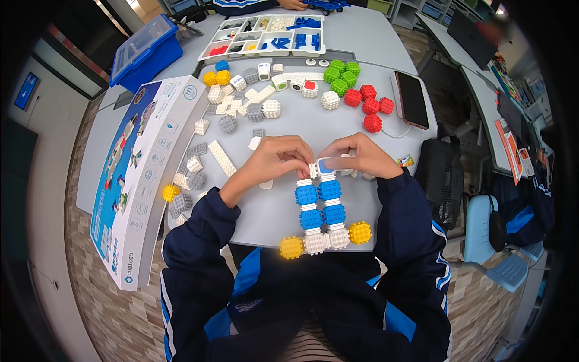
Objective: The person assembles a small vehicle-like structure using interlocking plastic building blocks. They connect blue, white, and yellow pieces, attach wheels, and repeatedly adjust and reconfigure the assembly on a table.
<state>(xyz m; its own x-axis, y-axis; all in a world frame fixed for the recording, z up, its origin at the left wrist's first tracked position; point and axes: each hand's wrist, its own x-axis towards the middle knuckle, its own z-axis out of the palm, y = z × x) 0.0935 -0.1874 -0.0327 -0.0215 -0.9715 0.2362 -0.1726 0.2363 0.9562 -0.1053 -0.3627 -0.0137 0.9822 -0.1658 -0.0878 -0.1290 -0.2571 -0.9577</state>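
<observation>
A building-block assembly [310,218] lies at the table's near edge: two columns of blue blocks joined by white connectors, with white and yellow blocks along the near end. At its far end, my right hand [360,155] is closed on a white cube with a blue face [326,166]. My left hand [278,158] pinches a small white connector [313,171] against that cube's left side. Fingers partly hide both pieces. Left of my left hand lies a long white studded plate [222,158].
Loose grey and white blocks [227,124] spread across the left; green blocks [341,77], red blocks [369,101] and a phone [412,100] lie right. A sorting tray [263,52] and blue bin [146,51] stand behind. A large box [145,175] leans over the left edge. Another person's hand [292,5] shows beyond.
</observation>
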